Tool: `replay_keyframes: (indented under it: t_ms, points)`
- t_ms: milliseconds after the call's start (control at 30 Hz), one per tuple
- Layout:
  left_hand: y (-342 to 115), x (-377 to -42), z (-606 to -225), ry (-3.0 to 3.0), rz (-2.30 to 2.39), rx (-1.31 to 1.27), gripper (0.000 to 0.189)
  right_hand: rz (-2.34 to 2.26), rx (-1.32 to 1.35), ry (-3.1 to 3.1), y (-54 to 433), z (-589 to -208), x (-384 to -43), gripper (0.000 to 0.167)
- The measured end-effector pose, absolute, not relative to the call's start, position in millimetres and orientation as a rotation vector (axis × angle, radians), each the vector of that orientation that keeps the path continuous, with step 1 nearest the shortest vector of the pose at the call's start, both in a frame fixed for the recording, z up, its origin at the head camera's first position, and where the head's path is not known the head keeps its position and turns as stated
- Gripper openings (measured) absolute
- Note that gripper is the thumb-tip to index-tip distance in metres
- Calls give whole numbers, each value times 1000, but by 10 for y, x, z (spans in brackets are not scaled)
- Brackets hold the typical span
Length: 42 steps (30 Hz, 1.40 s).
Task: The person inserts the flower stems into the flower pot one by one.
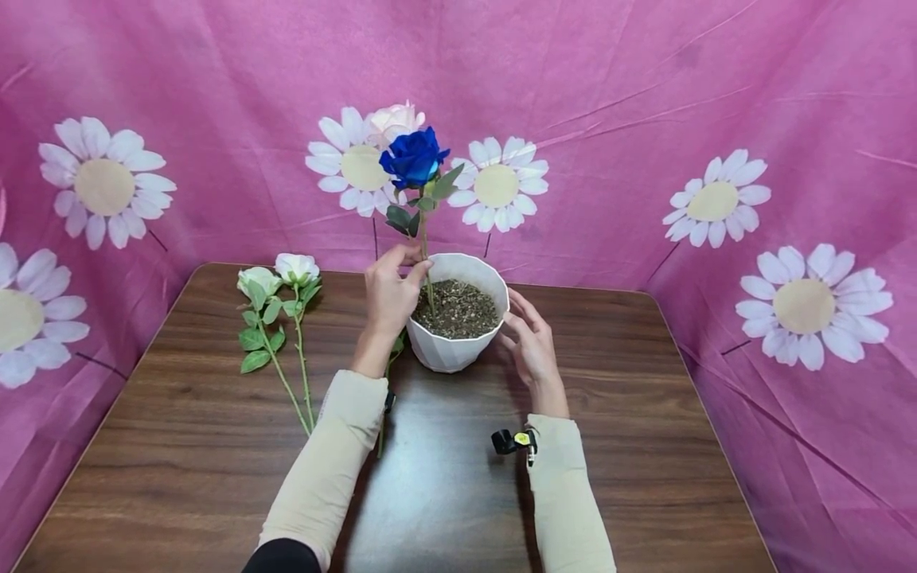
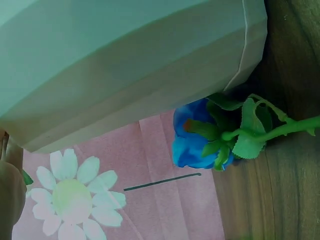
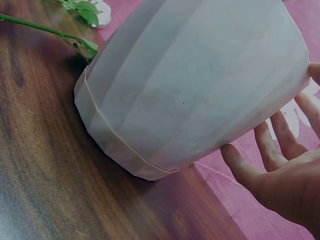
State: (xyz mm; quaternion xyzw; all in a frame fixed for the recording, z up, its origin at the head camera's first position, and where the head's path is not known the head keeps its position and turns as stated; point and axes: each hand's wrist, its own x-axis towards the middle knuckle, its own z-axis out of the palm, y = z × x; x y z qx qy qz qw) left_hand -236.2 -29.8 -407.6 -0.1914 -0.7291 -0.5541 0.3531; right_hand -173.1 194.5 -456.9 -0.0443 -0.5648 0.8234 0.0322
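My left hand (image 1: 390,294) pinches the stem of a blue rose (image 1: 414,157) between thumb and fingers, at the left rim of a white faceted pot (image 1: 451,354). The rose stands upright, its stem reaching down into the dark soil (image 1: 462,309). Behind its bloom shows a pale pink rose (image 1: 396,121), its stem mostly hidden. My right hand (image 1: 532,342) steadies the pot's right side with spread fingers, fingertips on the outer wall and thumb near the rim. The right wrist view shows these fingers (image 3: 272,145) fairly straight along the pot (image 3: 190,85).
Two white roses (image 1: 297,269) with leafy green stems lie on the brown wooden table (image 1: 630,477), left of the pot. Another blue rose (image 2: 192,132) lies beside the pot, mostly behind my left arm in the head view. A pink cloth (image 1: 595,159) printed with daisies surrounds the table.
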Motion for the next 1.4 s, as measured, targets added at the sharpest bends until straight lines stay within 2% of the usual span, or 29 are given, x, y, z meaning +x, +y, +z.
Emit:
replay_keyframes:
  t_ms: [267, 733, 1400]
  points:
    - [-262, -2355, -4197, -1945, -1463, -468, 12, 2547, -154, -1726, 1923, -4560, -1734, 50]
    - [-192, -2354, -4165, -1995, -1373, -526, 7, 2527, -144, -1743, 1933, -4535, -1733, 51]
    - [-192, -2386, -4160, -2101, -1366, -556, 9, 2525, -148, -1753, 1935, -4554, -1735, 50]
